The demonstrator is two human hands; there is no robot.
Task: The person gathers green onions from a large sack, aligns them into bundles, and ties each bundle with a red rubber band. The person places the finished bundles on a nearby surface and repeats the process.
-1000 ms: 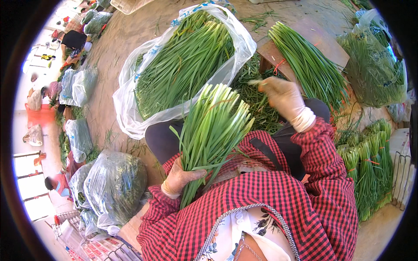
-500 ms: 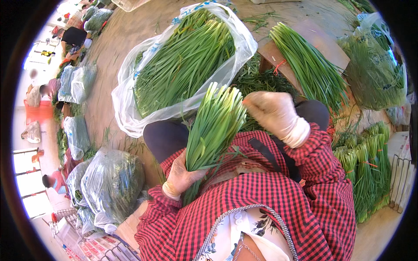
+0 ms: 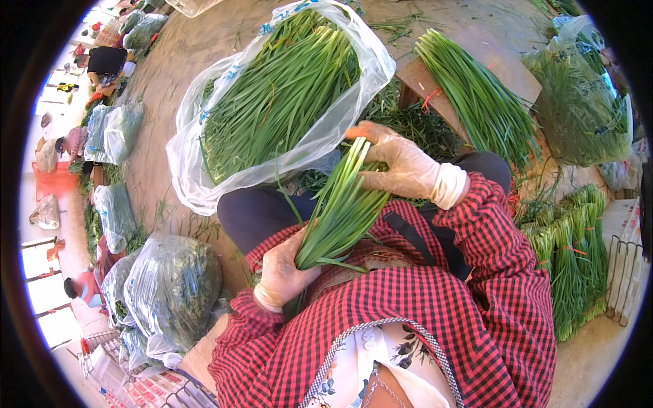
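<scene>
A bunch of garlic chives (image 3: 343, 211), pale stem ends up, slants over my lap. My gloved left hand (image 3: 284, 268) is closed round its leafy lower part. At the top, my gloved right hand (image 3: 401, 162) curls round the pale ends, thumb on one side and fingers on the other, covering some of them. Just beyond my knees lies an open clear plastic bag (image 3: 187, 146) filled with more garlic chives (image 3: 286, 88). To the right, a bunch with an orange-red tie (image 3: 479, 95) rests on a small wooden board (image 3: 507, 64).
Bundled garlic chives (image 3: 571, 262) stand at my right beside a wire rack (image 3: 622, 279). A filled plastic bag (image 3: 578, 102) sits at the far right, another (image 3: 177, 292) at the left. Loose leaves (image 3: 415, 129) lie between the open bag and the board. Other people work along the far left.
My right hand has moved left onto the pale stem ends. The held bunch now shows narrower at its top, partly covered by that hand. My left hand keeps its hold.
</scene>
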